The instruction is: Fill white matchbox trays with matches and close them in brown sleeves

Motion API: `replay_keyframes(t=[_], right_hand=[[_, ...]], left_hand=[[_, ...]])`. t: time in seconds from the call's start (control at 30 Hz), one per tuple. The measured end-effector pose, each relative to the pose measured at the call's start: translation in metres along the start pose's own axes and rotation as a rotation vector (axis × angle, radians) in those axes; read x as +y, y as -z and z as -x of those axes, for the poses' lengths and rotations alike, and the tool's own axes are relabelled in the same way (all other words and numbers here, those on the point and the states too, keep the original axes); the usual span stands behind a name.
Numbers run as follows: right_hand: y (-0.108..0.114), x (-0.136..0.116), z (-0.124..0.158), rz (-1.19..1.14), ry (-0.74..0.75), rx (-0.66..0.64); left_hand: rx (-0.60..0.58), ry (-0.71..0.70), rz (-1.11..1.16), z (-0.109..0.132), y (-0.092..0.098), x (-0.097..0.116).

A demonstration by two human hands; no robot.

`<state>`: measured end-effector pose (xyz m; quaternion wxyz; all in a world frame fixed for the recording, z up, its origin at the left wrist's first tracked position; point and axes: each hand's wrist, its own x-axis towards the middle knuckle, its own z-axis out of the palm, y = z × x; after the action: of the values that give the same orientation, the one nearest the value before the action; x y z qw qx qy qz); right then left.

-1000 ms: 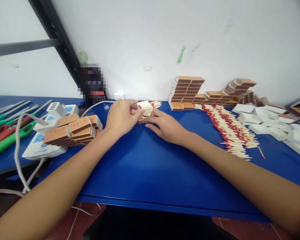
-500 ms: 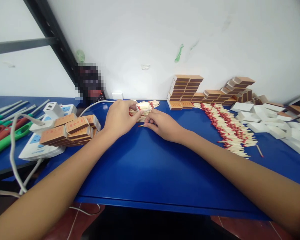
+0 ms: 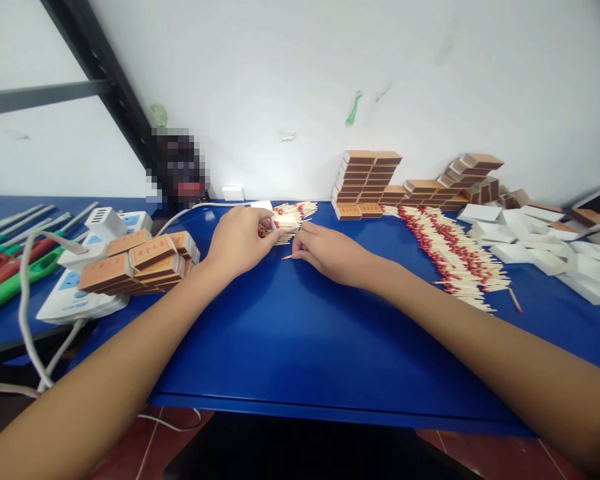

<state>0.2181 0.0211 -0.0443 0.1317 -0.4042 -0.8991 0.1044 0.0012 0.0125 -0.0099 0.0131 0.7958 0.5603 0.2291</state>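
My left hand (image 3: 240, 241) is closed around a white matchbox tray (image 3: 275, 225), thumb in front and fingers behind. Matches with red heads show in and around the tray; the hand hides much of it. Close beside it on the right, my right hand (image 3: 333, 253) has its fingers pinched together. A single match (image 3: 287, 257) sticks out from those fingertips, red head pointing left. Behind both hands a pile of matches (image 3: 303, 210) lies on the blue table (image 3: 280, 347).
Closed matchboxes (image 3: 367, 177) are stacked along the wall. Long rows of matches (image 3: 455, 257) and white empty trays (image 3: 545, 240) lie at right. Left are more matchboxes (image 3: 153, 257) on a power strip (image 3: 80, 293), a white cable (image 3: 25, 293) and green-handled tools (image 3: 30, 273).
My right hand has shifted slightly right and nearer, away from the tray, with the match moving along in its fingers. The left hand still holds the tray in nearly the same spot.
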Motion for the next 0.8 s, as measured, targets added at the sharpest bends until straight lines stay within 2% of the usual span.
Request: replay_keyframes(t=[0.23,0.43,0.57,0.73,0.8], right_hand=[[0.006,0.010,0.004,0.025,0.014,0.051],[0.013,0.017,0.005,0.016,-0.014,0.271],[0.010,0.013,0.004,0.022,0.031,0.318],[0.009,0.010,0.005,-0.016,0.026,0.525],[0.005,0.011,0.004,-0.051,0.024,0.535]], left_hand=[[-0.031,-0.033,-0.004,0.000,0.000,-0.001],[-0.060,-0.125,0.017,0.003,-0.002,0.003],[-0.079,-0.174,0.123,0.003,-0.002,0.005],[0.003,-0.086,0.131,-0.001,0.004,0.001],[0.068,-0.006,0.111,-0.002,0.006,0.000]])
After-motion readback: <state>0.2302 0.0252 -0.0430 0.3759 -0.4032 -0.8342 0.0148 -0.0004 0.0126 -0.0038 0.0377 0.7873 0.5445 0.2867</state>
